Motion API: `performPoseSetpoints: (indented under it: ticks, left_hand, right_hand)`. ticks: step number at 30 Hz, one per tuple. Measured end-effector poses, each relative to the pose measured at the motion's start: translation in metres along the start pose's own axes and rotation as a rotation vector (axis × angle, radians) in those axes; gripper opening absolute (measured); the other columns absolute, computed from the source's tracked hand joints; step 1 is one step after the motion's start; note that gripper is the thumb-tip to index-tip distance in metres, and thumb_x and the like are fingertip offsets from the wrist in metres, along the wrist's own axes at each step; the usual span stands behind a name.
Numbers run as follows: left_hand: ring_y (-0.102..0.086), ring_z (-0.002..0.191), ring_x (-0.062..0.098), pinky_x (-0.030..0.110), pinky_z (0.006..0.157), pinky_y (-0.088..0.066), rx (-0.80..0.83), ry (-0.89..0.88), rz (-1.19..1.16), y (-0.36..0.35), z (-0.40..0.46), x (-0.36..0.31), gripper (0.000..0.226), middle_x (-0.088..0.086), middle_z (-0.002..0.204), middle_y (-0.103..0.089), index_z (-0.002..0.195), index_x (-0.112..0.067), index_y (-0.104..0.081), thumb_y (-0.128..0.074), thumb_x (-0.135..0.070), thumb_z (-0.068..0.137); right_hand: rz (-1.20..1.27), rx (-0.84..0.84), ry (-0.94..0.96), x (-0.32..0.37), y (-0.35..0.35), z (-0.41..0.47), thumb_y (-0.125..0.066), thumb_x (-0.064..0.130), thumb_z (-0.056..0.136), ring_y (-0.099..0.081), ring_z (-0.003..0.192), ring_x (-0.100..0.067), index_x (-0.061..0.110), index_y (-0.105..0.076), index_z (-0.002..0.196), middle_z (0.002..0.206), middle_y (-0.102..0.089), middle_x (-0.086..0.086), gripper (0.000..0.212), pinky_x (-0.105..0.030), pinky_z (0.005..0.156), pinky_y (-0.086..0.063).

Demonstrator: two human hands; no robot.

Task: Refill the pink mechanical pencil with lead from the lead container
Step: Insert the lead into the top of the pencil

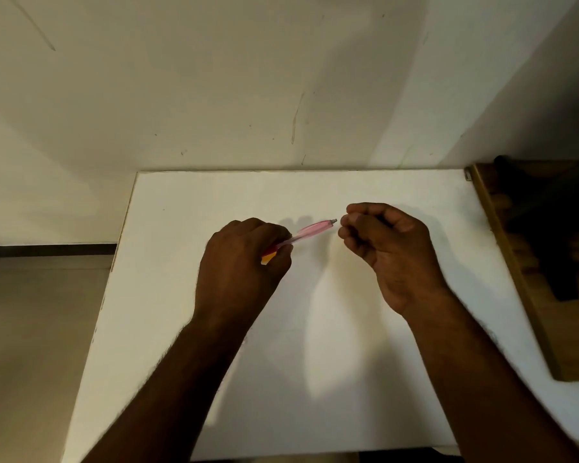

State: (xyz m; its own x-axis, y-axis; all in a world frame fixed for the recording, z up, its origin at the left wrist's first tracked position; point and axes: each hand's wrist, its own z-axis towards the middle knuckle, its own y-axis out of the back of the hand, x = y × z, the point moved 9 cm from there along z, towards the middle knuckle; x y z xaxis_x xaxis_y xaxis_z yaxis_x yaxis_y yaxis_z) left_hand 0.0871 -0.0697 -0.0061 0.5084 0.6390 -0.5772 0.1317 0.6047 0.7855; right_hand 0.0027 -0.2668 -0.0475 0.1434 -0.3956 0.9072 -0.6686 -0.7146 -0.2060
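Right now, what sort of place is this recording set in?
Probably a plain indoor desk in a room corner: a white tabletop against scuffed bare walls, a wooden surface beside it. The left hand holds the pink mechanical pencil.

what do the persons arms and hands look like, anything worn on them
Both forearms are bare up to the frame's bottom edge, with no sleeves showing. The left hand and right hand wear no gloves, and no rings, watch or bracelets are visible on the fingers or wrists. Fine hair shows along both forearms.
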Motion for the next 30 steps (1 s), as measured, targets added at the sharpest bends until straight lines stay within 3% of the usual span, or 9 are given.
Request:
performPoseSetpoints:
  ticks: [14,30]
  left_hand:
    - [-0.058,0.076,0.013,0.029,0.067,-0.042,0.002,-0.007,0.004,0.001,0.000,-0.001,0.011,-0.012,0.079,-0.068,0.092,-0.027,-0.074,-0.067,-0.030,0.083]
    - [-0.058,0.074,0.015,0.035,0.067,-0.047,0.003,-0.006,-0.004,-0.003,0.000,0.003,0.010,-0.011,0.077,-0.067,0.091,-0.027,-0.074,-0.068,-0.029,0.083]
  right_hand:
    - [-0.046,0.032,0.029,0.002,-0.006,-0.002,-0.069,0.000,0.090,-0.076,0.081,-0.023,0.003,-0.075,0.102,0.090,-0.078,-0.012,0.013,-0.028,0.077,-0.060]
    - [-0.193,0.142,0.091,0.002,-0.014,-0.002,-0.069,0.000,0.091,-0.076,0.080,-0.024,0.005,-0.077,0.100,0.088,-0.078,-0.014,0.013,-0.028,0.074,-0.059]
